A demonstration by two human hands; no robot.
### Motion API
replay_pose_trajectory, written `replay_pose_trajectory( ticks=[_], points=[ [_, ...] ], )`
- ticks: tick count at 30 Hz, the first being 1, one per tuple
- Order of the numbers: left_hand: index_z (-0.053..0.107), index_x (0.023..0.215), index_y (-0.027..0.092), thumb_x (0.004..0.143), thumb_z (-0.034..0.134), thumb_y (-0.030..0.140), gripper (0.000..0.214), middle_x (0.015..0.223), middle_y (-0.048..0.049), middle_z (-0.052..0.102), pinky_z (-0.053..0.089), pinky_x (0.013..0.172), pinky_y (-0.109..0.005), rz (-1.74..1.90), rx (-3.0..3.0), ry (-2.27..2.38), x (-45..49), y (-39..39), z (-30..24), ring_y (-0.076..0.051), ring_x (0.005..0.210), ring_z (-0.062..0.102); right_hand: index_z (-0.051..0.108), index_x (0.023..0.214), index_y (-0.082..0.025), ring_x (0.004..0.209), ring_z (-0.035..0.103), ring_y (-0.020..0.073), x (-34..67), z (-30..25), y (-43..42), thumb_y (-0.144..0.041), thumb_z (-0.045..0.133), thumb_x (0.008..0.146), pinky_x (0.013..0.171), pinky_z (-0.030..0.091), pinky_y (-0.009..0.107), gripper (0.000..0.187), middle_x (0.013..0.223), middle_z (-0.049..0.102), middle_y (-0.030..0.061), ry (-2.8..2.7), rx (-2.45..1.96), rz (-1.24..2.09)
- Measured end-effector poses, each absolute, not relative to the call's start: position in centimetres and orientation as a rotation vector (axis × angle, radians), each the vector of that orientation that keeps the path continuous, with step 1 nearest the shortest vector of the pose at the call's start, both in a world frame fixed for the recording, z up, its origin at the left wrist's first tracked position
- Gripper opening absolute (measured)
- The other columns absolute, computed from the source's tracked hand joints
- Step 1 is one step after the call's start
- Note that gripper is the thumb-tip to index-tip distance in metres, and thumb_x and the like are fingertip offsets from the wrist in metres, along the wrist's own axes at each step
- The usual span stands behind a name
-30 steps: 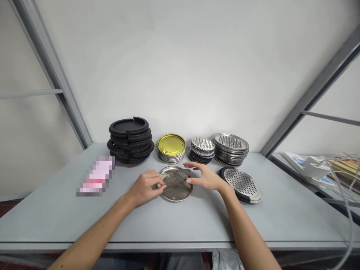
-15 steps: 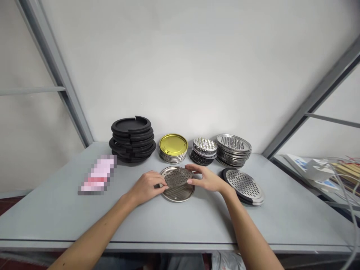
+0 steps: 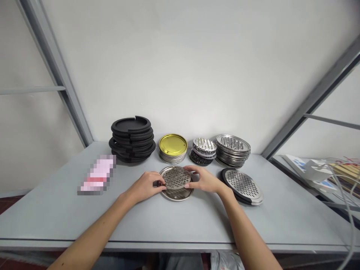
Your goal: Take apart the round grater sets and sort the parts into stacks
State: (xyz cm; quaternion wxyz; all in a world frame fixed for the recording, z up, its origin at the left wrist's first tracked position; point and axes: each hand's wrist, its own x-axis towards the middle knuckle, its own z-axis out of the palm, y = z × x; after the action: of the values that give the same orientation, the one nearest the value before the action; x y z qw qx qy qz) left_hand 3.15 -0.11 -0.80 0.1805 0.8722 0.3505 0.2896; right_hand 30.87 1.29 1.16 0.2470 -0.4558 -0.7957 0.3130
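Observation:
Between my two hands is a round perforated metal grater disc (image 3: 176, 177), held by its edges over a shallow round metal plate (image 3: 177, 195) on the table. My left hand (image 3: 149, 185) pinches the disc's left edge, thumb toward me. At the right edge, my right hand (image 3: 202, 179) grips it with thumb and fingers. The disc hides most of the plate; I cannot tell whether the two touch. Behind them stand a stack of gold-topped round lids (image 3: 173, 145) and a stack of small grater discs (image 3: 204, 147).
A tall stack of black rings (image 3: 131, 140) stands at the back left, with a blurred pink item (image 3: 98, 174) before it. To the right are stacked rimmed metal graters (image 3: 233, 150) and a black-edged slotted grater (image 3: 244, 185). White cables (image 3: 348, 210) hang at the far right.
The grater disc has turned flatter, so its holed face now shows more clearly over the plate. Both hands keep hold of it and have shifted only slightly.

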Motion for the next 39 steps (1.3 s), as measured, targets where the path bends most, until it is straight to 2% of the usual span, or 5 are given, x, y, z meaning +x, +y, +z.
replay_pose_trajectory(
  ticks=[12, 18, 23, 29, 39],
  points=[
    [0.07, 0.083, 0.019, 0.081, 0.07, 0.022, 0.004, 0.087, -0.002, 0.07, 0.047, 0.078, -0.026, 0.781, 2.45, 0.957, 3.2, -0.3, -0.4, -0.017, 0.081, 0.064, 0.058, 0.126, -0.02, 0.116, 0.056, 0.0281, 30.9, 0.6, 1.4, -0.033, 0.085, 0.056, 0.102, 0.043, 0.043, 0.077, 0.127, 0.061, 0.0106, -2.226, -1.217, 0.787],
    [0.068, 0.084, 0.019, 0.067, 0.083, 0.038, 0.03, 0.093, -0.0038, 0.066, 0.048, 0.082, -0.03, 0.704, 2.446, 0.915, 3.0, -0.4, -0.3, -0.021, 0.09, 0.061, 0.054, 0.131, -0.018, 0.118, 0.055, 0.0297, 30.3, 0.7, 1.2, -0.03, 0.085, 0.055, 0.105, 0.04, 0.044, 0.083, 0.129, 0.059, 0.0126, -2.282, -1.224, 0.698],
    [0.063, 0.095, 0.019, 0.065, 0.084, 0.043, 0.044, 0.099, -0.0057, 0.062, 0.05, 0.083, -0.035, 0.697, 2.421, 1.042, 3.0, -0.5, -0.3, -0.024, 0.093, 0.059, 0.05, 0.135, -0.016, 0.121, 0.054, 0.0302, 30.3, 1.0, 1.0, -0.029, 0.082, 0.058, 0.107, 0.038, 0.045, 0.085, 0.133, 0.057, 0.014, -2.291, -1.218, 0.722],
    [0.056, 0.125, 0.023, 0.062, 0.085, 0.042, 0.072, 0.134, -0.0124, 0.048, 0.036, 0.108, -0.049, 0.772, 2.506, 1.057, 2.9, -0.5, -0.8, -0.034, 0.128, 0.041, 0.051, 0.134, -0.017, 0.12, 0.055, 0.0298, 30.4, 1.3, 0.8, -0.026, 0.08, 0.061, 0.106, 0.039, 0.045, 0.08, 0.132, 0.058, 0.013, -2.287, -1.248, 0.778],
    [0.041, 0.141, 0.022, 0.075, 0.073, 0.047, 0.078, 0.153, -0.0135, 0.027, 0.033, 0.113, -0.048, 0.582, 2.436, 1.113, 2.8, -0.9, -1.1, -0.034, 0.137, 0.034, 0.051, 0.132, -0.017, 0.117, 0.057, 0.0259, 30.0, -0.1, 1.4, -0.02, 0.075, 0.07, 0.102, 0.044, 0.043, 0.067, 0.131, 0.058, 0.013, -2.221, -1.198, 0.752]
  ],
)
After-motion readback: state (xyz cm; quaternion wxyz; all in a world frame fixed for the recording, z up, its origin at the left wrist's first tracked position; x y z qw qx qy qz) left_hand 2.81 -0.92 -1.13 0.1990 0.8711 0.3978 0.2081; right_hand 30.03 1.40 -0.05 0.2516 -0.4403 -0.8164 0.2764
